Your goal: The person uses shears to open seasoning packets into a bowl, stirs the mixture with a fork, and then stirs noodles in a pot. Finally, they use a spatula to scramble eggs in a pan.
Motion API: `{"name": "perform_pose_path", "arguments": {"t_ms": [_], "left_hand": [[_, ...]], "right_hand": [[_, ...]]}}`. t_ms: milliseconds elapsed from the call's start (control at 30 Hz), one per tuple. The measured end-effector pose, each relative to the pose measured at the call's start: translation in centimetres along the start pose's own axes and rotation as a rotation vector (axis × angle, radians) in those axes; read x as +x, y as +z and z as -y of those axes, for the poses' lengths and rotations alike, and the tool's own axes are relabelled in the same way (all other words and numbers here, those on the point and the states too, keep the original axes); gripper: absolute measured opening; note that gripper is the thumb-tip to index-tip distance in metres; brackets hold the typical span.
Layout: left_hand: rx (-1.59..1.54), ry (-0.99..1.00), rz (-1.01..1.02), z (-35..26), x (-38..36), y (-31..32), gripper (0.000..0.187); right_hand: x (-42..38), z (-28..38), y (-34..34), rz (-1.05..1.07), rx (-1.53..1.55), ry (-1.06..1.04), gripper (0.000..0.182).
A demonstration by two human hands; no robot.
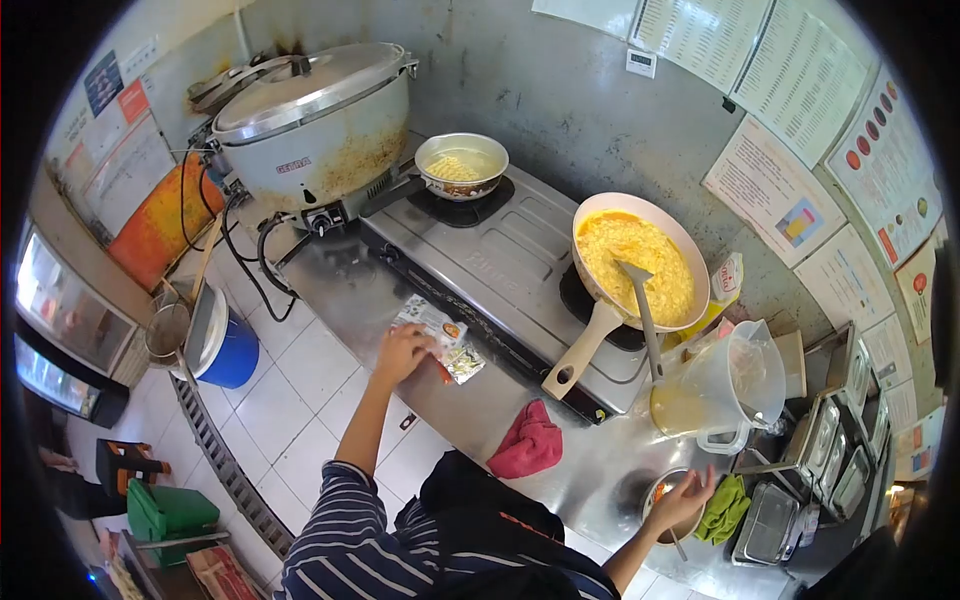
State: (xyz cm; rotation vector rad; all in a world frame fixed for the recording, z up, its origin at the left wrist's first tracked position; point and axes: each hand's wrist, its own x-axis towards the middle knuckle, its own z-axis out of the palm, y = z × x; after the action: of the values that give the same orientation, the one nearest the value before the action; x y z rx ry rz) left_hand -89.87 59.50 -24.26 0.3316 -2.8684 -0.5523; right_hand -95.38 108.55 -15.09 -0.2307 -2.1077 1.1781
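My left hand (402,352) is at the counter's front edge, its fingers closed on the near side of a printed foil food packet (432,322). Silver foil shows at the packet's lower end. My right hand (684,500) is over a metal bowl (658,492), fingers apart and nothing visible in them. Something orange-red lies in the bowl, and a spoon handle (680,548) sticks out towards me. Left of that bowl lies a crumpled red cloth (528,440); a green cloth (724,508) lies to its right.
A two-burner stove (480,270) bears a small pot (462,150) of noodles in liquid and a pan (640,250) of yellow food with a spatula (642,310). Around it stand a large rice cooker (330,130), a plastic jug (690,405) and metal containers (815,450).
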Motion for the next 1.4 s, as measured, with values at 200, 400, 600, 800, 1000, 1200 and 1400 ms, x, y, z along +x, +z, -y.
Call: {"name": "perform_pose_path", "arguments": {"t_ms": [200,400,600,800,1000,1200,1400], "left_hand": [[0.164,-0.09,-0.233,-0.8,1.2,-0.5,0.036],[-0.022,-0.09,-0.144,-7.6,-0.2,2.8,0.056],[0.061,-0.252,-0.017,-6.8,1.5,4.2,0.07],[-0.651,-0.352,0.211,-7.7,0.1,4.0,0.04],[-1.442,-0.253,0.601,-18.4,-3.0,3.9,0.034],[-1.327,-0.103,0.794,-26.2,-4.0,8.1,0.028],[-1.253,-0.026,0.6,-29.0,-4.2,11.4,0.023]], "right_hand": [[-7.3,2.6,3.0,0.31,0.216,0.011,0.027],[-10.4,6.2,5.5,0.616,0.315,0.053,0.013],[-10.6,7.5,6.4,0.75,0.301,-0.059,0.011],[-11.2,6.4,6.0,0.864,0.283,-0.019,0.016],[-12.2,5.0,6.6,0.857,0.518,0.34,0.04],[-9.9,0.7,2.9,0.471,0.261,0.442,0.024],[-8.8,-3.1,-0.4,0.374,0.158,0.475,0.027]]}}
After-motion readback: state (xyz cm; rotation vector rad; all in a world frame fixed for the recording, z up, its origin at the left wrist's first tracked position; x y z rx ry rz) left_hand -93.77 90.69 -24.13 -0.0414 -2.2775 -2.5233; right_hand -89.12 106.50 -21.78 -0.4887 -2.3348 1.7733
